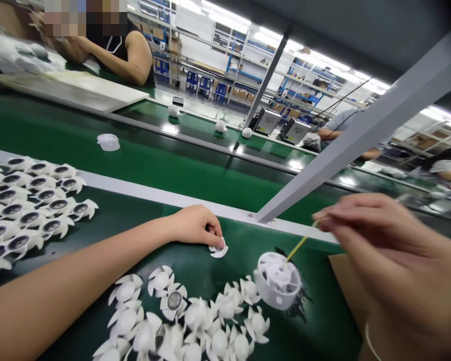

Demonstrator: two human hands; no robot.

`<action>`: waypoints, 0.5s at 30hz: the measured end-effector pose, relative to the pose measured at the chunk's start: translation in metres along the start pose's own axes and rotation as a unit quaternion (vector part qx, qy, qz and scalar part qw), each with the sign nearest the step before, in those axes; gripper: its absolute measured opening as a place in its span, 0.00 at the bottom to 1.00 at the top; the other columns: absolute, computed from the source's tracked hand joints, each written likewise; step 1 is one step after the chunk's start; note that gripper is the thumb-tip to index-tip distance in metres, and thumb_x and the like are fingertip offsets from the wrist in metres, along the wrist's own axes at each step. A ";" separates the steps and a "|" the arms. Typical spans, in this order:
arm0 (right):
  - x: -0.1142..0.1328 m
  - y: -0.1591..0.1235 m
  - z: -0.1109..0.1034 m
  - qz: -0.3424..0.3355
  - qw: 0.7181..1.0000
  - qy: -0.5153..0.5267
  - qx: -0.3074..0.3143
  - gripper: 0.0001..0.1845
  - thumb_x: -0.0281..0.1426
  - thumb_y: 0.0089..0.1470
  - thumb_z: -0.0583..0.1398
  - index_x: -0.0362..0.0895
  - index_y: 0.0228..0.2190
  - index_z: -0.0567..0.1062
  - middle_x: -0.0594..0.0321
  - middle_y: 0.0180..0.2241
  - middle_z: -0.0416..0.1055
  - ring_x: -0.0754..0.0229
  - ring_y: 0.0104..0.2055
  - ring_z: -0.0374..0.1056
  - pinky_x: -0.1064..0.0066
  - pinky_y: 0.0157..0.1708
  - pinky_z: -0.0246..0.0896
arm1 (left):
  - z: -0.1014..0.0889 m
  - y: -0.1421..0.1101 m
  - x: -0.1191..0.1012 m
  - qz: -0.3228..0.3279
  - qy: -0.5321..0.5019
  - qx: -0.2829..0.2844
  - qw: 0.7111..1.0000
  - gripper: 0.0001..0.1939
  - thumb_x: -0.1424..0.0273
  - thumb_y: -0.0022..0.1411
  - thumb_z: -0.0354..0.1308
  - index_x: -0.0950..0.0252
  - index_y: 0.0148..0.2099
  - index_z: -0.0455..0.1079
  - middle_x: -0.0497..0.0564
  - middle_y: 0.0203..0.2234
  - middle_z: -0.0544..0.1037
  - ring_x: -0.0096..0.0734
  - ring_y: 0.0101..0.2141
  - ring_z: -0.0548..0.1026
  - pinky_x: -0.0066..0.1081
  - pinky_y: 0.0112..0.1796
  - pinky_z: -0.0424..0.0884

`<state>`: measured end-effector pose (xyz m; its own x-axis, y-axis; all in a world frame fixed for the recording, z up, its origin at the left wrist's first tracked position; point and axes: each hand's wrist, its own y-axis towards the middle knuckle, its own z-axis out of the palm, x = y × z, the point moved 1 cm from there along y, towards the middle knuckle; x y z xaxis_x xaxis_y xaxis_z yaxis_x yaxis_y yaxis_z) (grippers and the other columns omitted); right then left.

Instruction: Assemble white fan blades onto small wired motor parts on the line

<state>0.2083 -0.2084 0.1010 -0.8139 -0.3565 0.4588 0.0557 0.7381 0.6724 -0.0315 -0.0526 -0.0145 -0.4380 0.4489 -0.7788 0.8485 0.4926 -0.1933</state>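
Left hand (195, 225) is pinched on a small white plastic fan (218, 249), right hand (383, 250) pinches a thin yellow stick (298, 247) poking into a white plastic housing (277, 280). Looks light and brittle, so I'd hold the middle.

Left hand (195, 225) pinching white plastic impeller (218, 249), right fingers (353, 213) holding yellow stick (298, 246) inside white housing (274, 291)
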 end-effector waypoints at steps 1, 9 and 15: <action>0.004 0.001 0.008 -0.004 0.999 0.006 0.046 0.08 0.28 0.56 0.64 0.54 0.37 0.78 0.61 0.39 0.71 0.56 0.39 0.70 0.63 0.33 0.68 | 0.000 0.000 0.000 0.000 0.000 -0.001 1.000 0.18 0.51 0.51 0.66 0.59 0.36 0.81 0.45 0.27 0.79 0.23 0.26 0.70 0.25 0.26 0.58; -0.042 -0.002 0.046 0.105 0.965 -0.071 0.231 0.06 0.36 0.58 0.59 0.48 0.36 0.71 0.58 0.41 0.72 0.56 0.37 0.71 0.66 0.33 0.70 | 0.001 0.001 0.001 -0.004 -0.006 0.000 1.000 0.16 0.52 0.51 0.67 0.59 0.35 0.81 0.44 0.26 0.79 0.23 0.25 0.69 0.25 0.25 0.58; -0.053 -0.023 0.075 0.125 0.933 -0.192 0.279 0.13 0.40 0.52 0.64 0.48 0.38 0.75 0.55 0.41 0.71 0.51 0.37 0.70 0.60 0.36 0.68 | 0.001 0.001 0.001 -0.007 -0.005 -0.003 1.000 0.17 0.53 0.50 0.67 0.59 0.35 0.81 0.44 0.27 0.79 0.24 0.25 0.70 0.26 0.26 0.57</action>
<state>0.2064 -0.1634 0.0181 -0.9688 0.0181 0.2474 0.0484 0.9919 0.1171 -0.0305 -0.0523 -0.0159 -0.4468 0.4342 -0.7822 0.8404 0.5035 -0.2005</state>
